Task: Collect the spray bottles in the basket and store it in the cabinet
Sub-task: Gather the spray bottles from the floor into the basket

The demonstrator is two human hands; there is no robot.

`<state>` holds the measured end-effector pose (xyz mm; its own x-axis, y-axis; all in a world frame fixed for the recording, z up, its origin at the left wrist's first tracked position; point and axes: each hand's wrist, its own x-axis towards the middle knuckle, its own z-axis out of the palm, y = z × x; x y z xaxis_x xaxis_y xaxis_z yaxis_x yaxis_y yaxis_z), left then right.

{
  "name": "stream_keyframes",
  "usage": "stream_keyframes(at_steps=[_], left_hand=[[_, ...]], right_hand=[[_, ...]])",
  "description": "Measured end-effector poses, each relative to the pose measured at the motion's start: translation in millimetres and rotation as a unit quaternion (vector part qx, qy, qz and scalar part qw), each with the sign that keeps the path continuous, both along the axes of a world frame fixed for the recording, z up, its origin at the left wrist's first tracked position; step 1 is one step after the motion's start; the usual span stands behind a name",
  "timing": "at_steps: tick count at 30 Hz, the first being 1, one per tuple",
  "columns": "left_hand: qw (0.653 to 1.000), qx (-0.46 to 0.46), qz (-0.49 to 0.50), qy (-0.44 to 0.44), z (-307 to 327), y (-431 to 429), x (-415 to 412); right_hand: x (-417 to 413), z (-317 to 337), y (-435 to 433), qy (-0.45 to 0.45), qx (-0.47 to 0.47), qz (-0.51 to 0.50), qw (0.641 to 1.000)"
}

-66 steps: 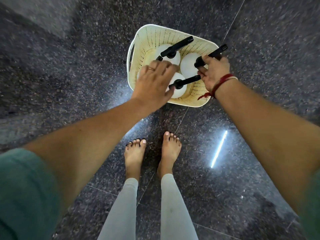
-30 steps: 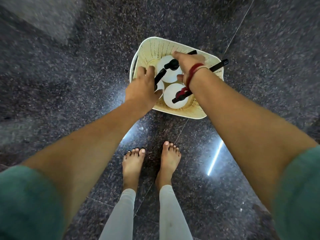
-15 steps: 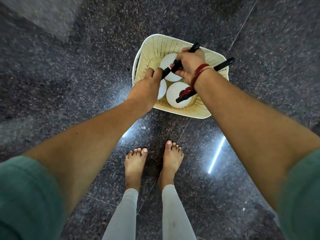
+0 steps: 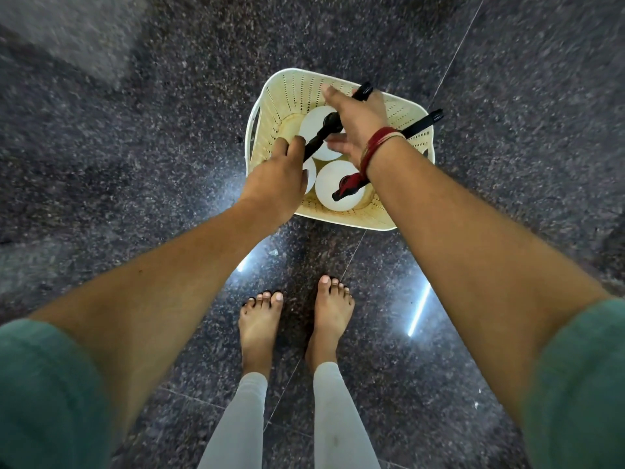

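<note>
A cream perforated basket [image 4: 338,216] stands on the dark floor in front of my feet. Several white spray bottles with black sprayer heads stand upright in it: one at the back [image 4: 316,125], one at the near side [image 4: 333,187], and another whose nozzle [image 4: 426,120] juts over the right rim. My left hand [image 4: 277,181] is over the basket's near left corner, its fingers curled on a black sprayer head [image 4: 314,145]. My right hand [image 4: 355,126], with a red thread on the wrist, hovers over the back bottle with fingers spread.
The floor is dark speckled stone with tile joints and bright light reflections [image 4: 419,309]. My bare feet [image 4: 294,319] stand just short of the basket. A paler patch of floor [image 4: 67,32] lies at the upper left.
My right hand moved from the right-hand bottle to the back one, gripped its sprayer head, and has now spread its fingers. My left hand closed in on a sprayer head at the basket's left side.
</note>
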<state>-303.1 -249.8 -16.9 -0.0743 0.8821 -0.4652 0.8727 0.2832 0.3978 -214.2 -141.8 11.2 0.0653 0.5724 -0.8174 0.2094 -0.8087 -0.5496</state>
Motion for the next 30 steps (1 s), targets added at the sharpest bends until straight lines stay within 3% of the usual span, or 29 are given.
stream_keyframes(at_steps=[3,6,8,10,11,13,20,23,25,27,30], left_hand=[[0.994,0.069,-0.002,0.085,15.8,-3.2,-5.8],[0.975,0.193,-0.057,0.091,31.9,-0.5,4.2],[0.971,0.204,-0.121,0.043,37.1,2.2,27.7],[0.98,0.127,-0.15,0.027,34.8,2.6,57.9],[0.985,0.081,-0.15,0.039,29.3,2.6,70.5],[0.989,0.008,-0.135,0.066,14.7,4.0,84.9],[0.991,-0.003,-0.109,0.071,-13.3,14.5,90.1],[0.992,-0.002,-0.11,0.054,-0.7,15.0,82.5],[0.989,0.044,-0.129,0.065,17.6,11.7,73.1],[0.981,0.133,-0.132,0.052,39.0,9.0,60.7],[0.974,0.224,-0.041,0.005,59.2,23.5,30.5]], right_hand=[[21.2,20.7,5.0,-0.126,0.121,0.068,0.982],[62.3,33.7,-2.0,-0.232,0.323,-0.036,0.917],[91.3,21.5,-5.2,-0.241,0.288,-0.117,0.919],[109.6,3.0,-6.9,-0.175,0.125,-0.16,0.963],[111.8,-4.4,-7.8,-0.16,0.058,-0.144,0.975],[107.5,-16.6,-9.1,-0.155,0.016,-0.092,0.984],[87.5,-39.6,7.3,-0.164,0.071,-0.055,0.982],[86.0,-36.2,0.6,-0.108,0.049,-0.056,0.991],[92.1,-31.1,-6.9,-0.12,0.059,-0.046,0.99],[101.9,-25.2,-18.6,-0.186,0.127,-0.063,0.972],[113.5,-16.9,-36.2,-0.278,0.248,-0.094,0.923]])
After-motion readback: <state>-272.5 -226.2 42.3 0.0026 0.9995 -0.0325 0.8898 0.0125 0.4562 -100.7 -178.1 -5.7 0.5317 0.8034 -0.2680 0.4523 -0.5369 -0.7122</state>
